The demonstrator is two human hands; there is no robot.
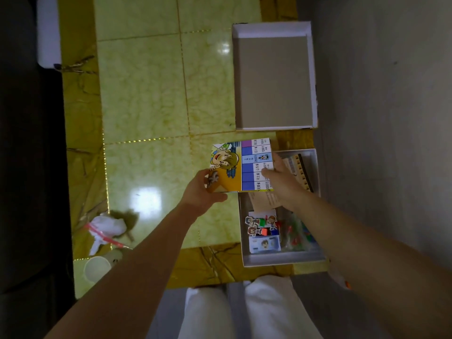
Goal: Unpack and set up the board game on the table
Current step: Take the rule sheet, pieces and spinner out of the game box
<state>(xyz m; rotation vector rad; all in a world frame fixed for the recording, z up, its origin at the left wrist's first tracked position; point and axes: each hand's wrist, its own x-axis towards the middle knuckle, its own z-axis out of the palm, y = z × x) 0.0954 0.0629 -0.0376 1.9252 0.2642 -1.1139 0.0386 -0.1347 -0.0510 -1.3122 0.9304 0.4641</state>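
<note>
1. Board (241, 165): folded, printed face up, approx. square, so no clear long axis. Its strip of blue property squares runs near-to-far along its right side, and the text reads sideways to you. The cartoon face is on the left half.
2. Board sits over the table's (146, 94) right part, between lid (274, 79) and box (318, 258), w/ its near-right corner overlapping the box. Can't tell if it's lifted or resting.
3. Table: glossy green tiles w/ a yellow border. Lid is at the far-right corner, open side up. Box is at the near-right corner w/ pieces (261, 226) and cards inside.
4. Near-left corner: cup (96, 267) and a crumpled wrapper (107, 226). The floor (379, 94) to the right is grey.
5. Your left hand (200, 192) grips the board's near-left corner, fingers curled round the edge.
6. Your right hand (281, 182) holds the right edge w/ thumb on the printed face. The other fingers are mostly hidden.
</note>
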